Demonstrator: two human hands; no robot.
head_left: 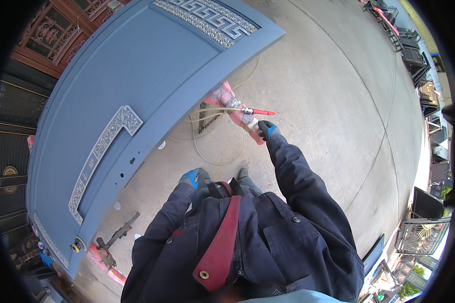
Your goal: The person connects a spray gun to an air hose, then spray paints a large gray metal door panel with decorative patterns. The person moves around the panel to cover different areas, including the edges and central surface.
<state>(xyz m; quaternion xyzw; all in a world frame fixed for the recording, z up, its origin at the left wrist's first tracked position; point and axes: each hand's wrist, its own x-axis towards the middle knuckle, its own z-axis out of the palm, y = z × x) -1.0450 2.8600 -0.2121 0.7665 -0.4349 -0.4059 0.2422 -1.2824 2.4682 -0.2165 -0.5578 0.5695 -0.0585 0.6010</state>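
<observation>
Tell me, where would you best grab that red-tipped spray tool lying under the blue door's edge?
Probably by the wrapped body of the spray tool, coming from the near side as the right hand does: the red tip points away to the right and the hose trails left.

Pale hose (pixel 207 146) runs behind grey door (pixel 136 96); spray tool (pixel 240 116) partly hidden, grip unclear.
</observation>
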